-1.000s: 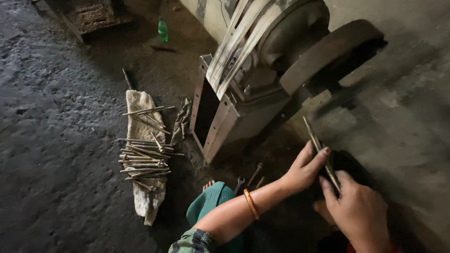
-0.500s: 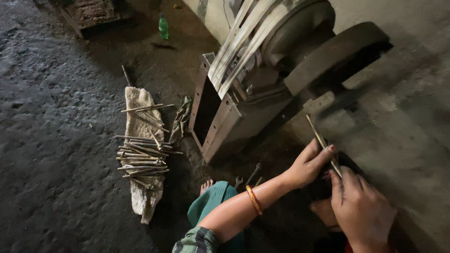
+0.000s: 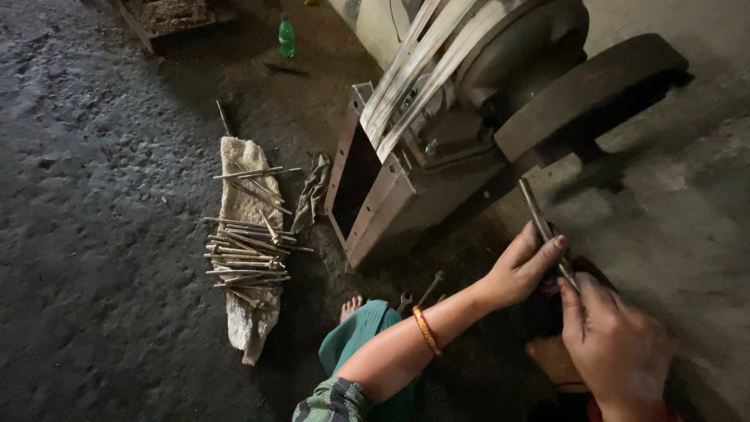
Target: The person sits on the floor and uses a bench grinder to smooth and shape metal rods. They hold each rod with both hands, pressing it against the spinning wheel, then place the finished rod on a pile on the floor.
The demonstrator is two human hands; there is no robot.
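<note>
Hands: left hand (image 3: 522,270) and right hand (image 3: 617,348) both closed around one thin metal rod (image 3: 547,230), lower right of the frame.
Rod: tilted, its upper tip just under the dark grinding wheel (image 3: 590,94).
Technique: judging by the grip, keep both hands low on the rod, fingers away from the wheel, angle steady.
Nearby: pile of rods (image 3: 246,250) on a cloth (image 3: 250,312), centre left; green bottle (image 3: 287,37) at the top.

Around you: rough dark concrete floor (image 3: 94,234), dimly lit; belt-driven grinding machine (image 3: 437,141) on a metal base; dirty cloth (image 3: 246,320) strewn with thin metal rods (image 3: 246,250); green plastic bottle (image 3: 287,37) upright behind.
</note>
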